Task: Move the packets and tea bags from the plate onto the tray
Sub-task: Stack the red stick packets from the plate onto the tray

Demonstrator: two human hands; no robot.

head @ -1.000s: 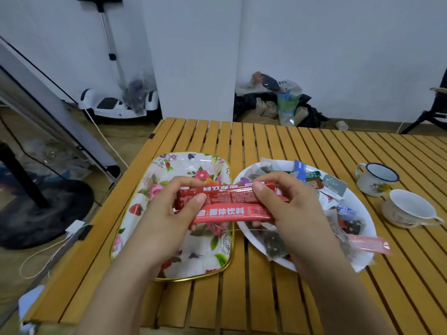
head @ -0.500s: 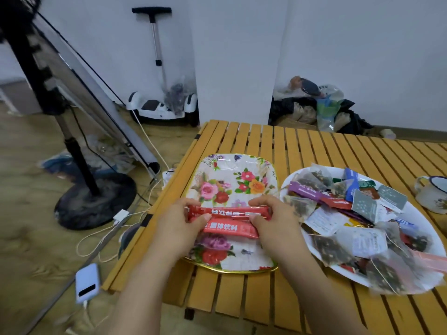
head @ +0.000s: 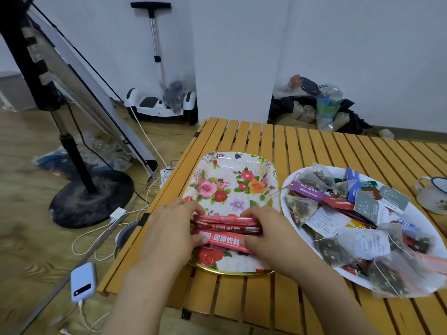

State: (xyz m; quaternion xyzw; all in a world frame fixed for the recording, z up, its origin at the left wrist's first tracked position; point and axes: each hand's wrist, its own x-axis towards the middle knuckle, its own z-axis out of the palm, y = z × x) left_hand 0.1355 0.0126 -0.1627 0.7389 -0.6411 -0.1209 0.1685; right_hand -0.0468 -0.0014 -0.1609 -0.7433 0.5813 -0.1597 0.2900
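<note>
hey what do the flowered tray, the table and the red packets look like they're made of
Flowered tray: probably tin or melamine, glossy, with a printed floral face and a thin gold rim that catches light.
Table: narrow parallel slats with gaps between them, honey-coloured, likely varnished wood or bamboo.
Red packets: thin, shiny plastic or foil film that creases where both hands grip it.

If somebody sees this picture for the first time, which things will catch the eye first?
First, the two bare hands, left hand and right hand, holding a bundle of long red stick packets low over the near end of the flowered rectangular tray. Right of it, the white round plate is heaped with tea bags and packets.
</note>
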